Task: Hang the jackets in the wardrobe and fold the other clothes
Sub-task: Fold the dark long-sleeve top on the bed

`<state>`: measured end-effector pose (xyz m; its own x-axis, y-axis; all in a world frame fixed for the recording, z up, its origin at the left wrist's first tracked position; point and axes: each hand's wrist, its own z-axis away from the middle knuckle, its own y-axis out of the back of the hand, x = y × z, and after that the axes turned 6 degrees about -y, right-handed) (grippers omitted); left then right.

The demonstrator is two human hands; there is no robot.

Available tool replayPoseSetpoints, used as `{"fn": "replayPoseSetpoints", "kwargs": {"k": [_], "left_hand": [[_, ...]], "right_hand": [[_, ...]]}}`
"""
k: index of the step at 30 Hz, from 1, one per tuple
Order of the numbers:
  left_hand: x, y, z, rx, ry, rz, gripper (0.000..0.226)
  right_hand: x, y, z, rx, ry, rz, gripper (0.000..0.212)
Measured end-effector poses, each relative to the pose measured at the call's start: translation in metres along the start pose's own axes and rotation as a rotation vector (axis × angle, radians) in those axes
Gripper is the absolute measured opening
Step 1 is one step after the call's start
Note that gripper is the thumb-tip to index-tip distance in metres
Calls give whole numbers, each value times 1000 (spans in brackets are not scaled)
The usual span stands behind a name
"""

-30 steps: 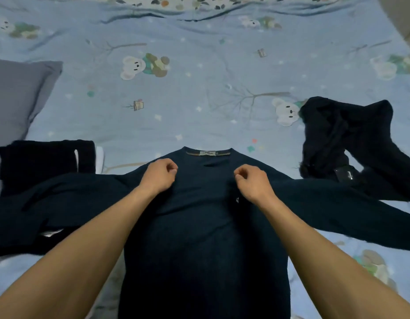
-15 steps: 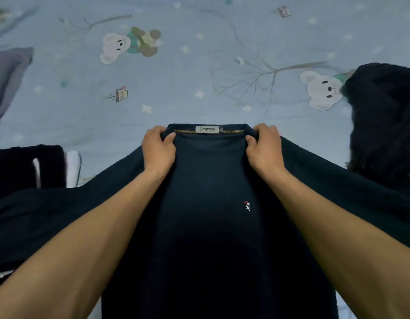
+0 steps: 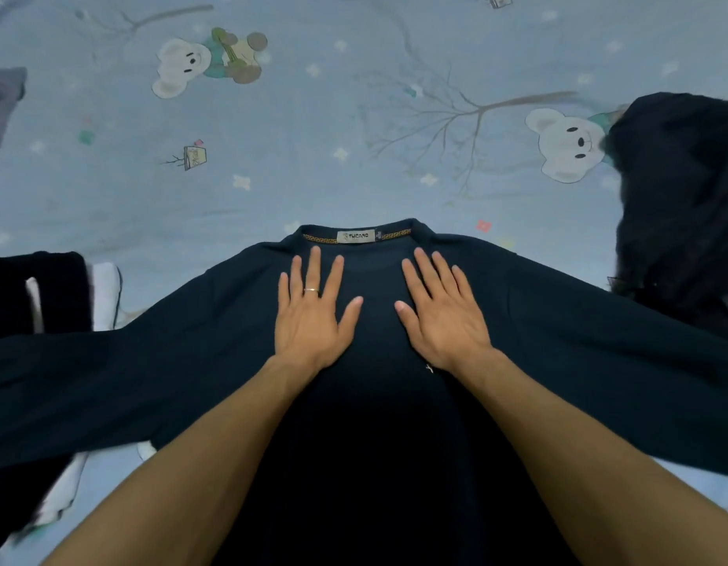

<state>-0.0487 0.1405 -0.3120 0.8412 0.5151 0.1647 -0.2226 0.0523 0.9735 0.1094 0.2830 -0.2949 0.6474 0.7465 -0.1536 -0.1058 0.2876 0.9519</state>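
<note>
Head view: hands point(image 3: 313, 316) flat on sweater point(image 3: 558, 320)

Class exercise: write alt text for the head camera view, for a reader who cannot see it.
Both hands, left hand and right hand, press flat on the chest of a dark sweater spread on a blue bear-print bedsheet. A crumpled dark garment lies to the right.
</note>
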Motion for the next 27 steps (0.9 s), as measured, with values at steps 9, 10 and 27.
{"fn": "replayPoseSetpoints", "kwargs": {"k": [9, 10, 27], "left_hand": [[92, 6, 39, -162, -238, 96, 63], [124, 7, 44, -176, -274, 110, 62], [317, 14, 64, -134, -298, 510, 24]], "right_hand": [[49, 19, 95, -97, -53, -118, 58], [70, 29, 121, -89, -84, -191, 56], [206, 28, 248, 351, -1136, -2132, 24]]}}
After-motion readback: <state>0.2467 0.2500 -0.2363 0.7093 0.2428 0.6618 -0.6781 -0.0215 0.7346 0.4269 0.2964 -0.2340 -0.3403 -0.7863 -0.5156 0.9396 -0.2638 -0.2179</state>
